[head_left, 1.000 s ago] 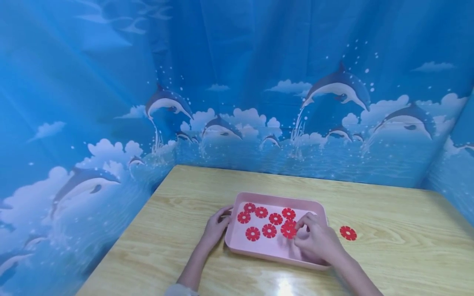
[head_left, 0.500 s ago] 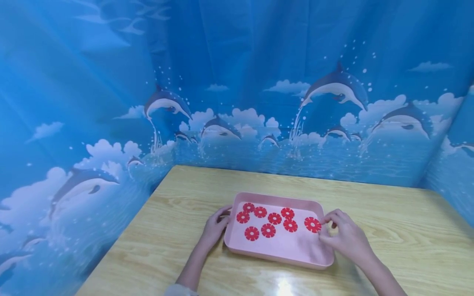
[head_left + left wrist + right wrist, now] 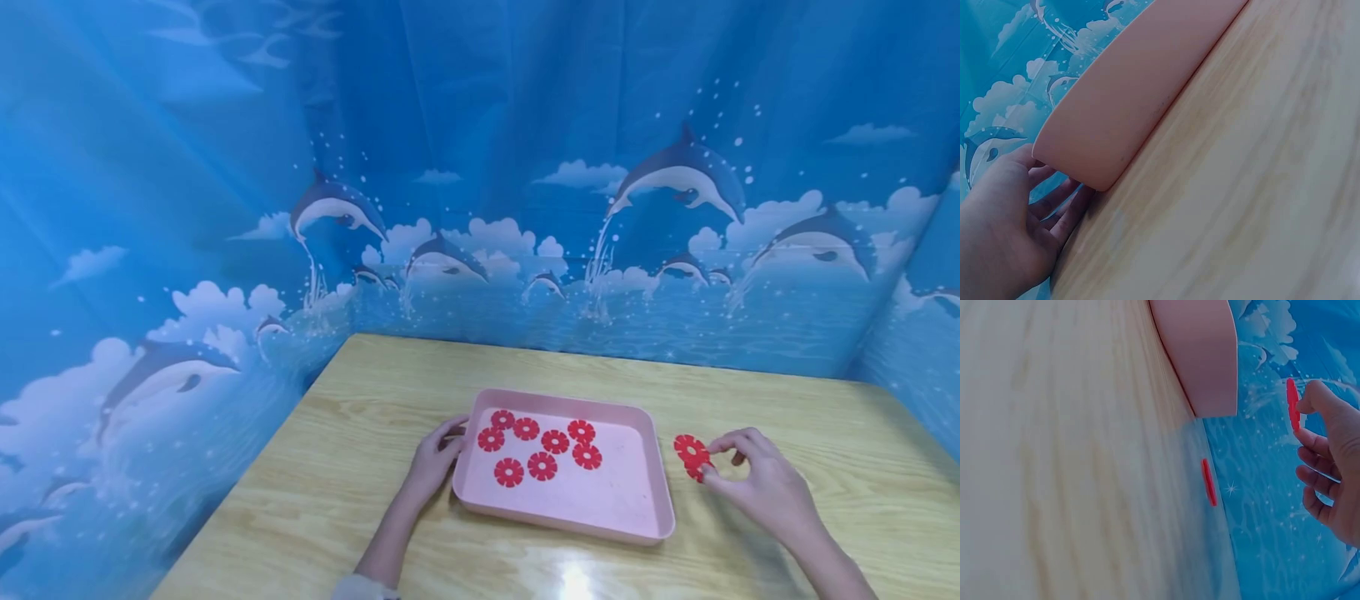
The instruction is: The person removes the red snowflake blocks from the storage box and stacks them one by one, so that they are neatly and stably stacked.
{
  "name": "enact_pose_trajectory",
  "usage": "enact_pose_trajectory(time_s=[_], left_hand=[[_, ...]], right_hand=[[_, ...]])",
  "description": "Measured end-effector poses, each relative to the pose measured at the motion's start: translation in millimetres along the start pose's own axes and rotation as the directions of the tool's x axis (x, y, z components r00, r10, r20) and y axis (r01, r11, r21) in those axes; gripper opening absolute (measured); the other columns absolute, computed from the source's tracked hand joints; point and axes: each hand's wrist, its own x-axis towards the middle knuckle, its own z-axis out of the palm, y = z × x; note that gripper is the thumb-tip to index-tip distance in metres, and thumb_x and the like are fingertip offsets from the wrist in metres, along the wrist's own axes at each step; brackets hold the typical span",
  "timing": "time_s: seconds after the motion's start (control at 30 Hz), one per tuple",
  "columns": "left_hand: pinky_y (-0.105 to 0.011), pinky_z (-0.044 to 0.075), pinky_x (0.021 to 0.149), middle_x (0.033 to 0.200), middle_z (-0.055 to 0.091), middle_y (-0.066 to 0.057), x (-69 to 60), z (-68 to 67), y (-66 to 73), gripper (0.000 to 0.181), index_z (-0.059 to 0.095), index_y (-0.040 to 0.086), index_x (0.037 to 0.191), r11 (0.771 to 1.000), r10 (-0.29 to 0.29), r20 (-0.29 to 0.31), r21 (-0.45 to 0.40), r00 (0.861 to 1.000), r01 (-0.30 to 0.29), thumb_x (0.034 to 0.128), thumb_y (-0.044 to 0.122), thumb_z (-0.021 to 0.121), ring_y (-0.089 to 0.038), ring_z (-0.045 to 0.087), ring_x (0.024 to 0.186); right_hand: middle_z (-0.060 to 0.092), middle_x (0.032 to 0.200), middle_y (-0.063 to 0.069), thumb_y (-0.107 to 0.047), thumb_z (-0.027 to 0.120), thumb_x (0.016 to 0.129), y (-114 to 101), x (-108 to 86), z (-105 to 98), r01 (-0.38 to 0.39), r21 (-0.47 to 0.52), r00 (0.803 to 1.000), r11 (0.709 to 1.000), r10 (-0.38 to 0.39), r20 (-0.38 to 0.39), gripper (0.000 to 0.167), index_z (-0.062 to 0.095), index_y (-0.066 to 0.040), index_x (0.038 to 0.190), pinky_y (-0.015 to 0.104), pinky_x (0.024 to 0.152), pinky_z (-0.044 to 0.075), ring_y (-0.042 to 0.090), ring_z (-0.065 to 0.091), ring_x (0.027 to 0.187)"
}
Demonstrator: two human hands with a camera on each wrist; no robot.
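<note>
Red, round, notched disc (image 3: pixel 1292 403) is being pinched between the thumb and a finger of the right hand (image 3: pixel 772 487), and is hanging above a pale, wood-grained worktop (image 3: pixel 405 383), just beyond the right end of a shallow, pink, rectangular tray (image 3: pixel 615 496). A patch of light (image 3: pixel 575 579) is glaring off the worktop's near part. A blue backdrop printed with leaping dolphins and white clouds (image 3: pixel 510 108) is rising behind the worktop and along both sides. Eight matching red discs (image 3: pixel 542 476) are lying flat inside the tray, mostly toward its left and far parts. Another red disc (image 3: pixel 1209 481) is resting on the worktop beside the tray's right end; in the head view, the pinched disc is partly covering it. The left hand (image 3: pixel 432 464), its fingers loosely bent, is resting against the tray's left end. A light sleeve (image 3: pixel 365 587) is showing at that arm. The tray is standing between the two hands.
</note>
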Motion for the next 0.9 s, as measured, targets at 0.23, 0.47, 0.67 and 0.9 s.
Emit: enact_pose_trajectory(time_s=[0.23,0.47,0.67,0.9], left_hand=[[-0.035,0.049,0.086,0.112,0.056,-0.019,1.6,0.4,-2.8,0.037,0.053,0.001,0.126,1.0,-0.012,-0.01,0.003,1.0,0.012,0.0897,0.01,0.054,-0.033,0.054,0.104],[-0.034,0.049,0.085,0.112,0.056,-0.019,1.7,1.2,-3.7,0.037,0.053,0.001,0.126,1.0,-0.014,-0.009,-0.005,1.0,0.014,0.0896,0.01,0.054,-0.033,0.054,0.103],[-0.035,0.049,0.085,0.113,0.056,-0.019,1.3,1.1,-3.9,0.037,0.052,0.001,0.126,1.0,-0.013,0.001,0.004,1.0,0.013,0.0907,0.01,0.053,-0.033,0.053,0.104],[-0.04,0.049,0.086,0.113,0.054,-0.024,-6.4,-0.2,18.5,0.037,0.05,-0.005,0.126,1.0,-0.021,0.013,0.0,1.0,0.021,0.0909,0.006,0.052,-0.037,0.052,0.104]], right_hand=[[0.053,0.087,0.0,-0.014,0.077,0.063,17.2,-3.0,0.8,0.02,-0.004,0.999,1.0,-0.02,-0.037,0.024,0.064,-0.01,0.083,0.025,0.046,0.033,0.012,0.044,0.07],[0.055,0.09,0.003,-0.016,0.079,0.063,35.0,-8.7,8.7,0.025,0.006,0.999,1.0,-0.024,-0.043,0.026,0.064,-0.01,0.084,0.025,0.048,0.036,0.013,0.045,0.072],[0.055,0.089,0.001,-0.014,0.079,0.063,48.4,-13.2,16.6,0.032,0.013,0.999,0.999,-0.032,-0.037,0.026,0.064,-0.011,0.084,0.024,0.048,0.036,0.013,0.046,0.071],[0.054,0.086,-0.001,-0.011,0.079,0.061,57.8,-13.8,22.4,0.059,0.044,0.998,0.997,-0.057,-0.041,0.027,0.064,-0.012,0.083,0.023,0.049,0.037,0.008,0.045,0.071]])
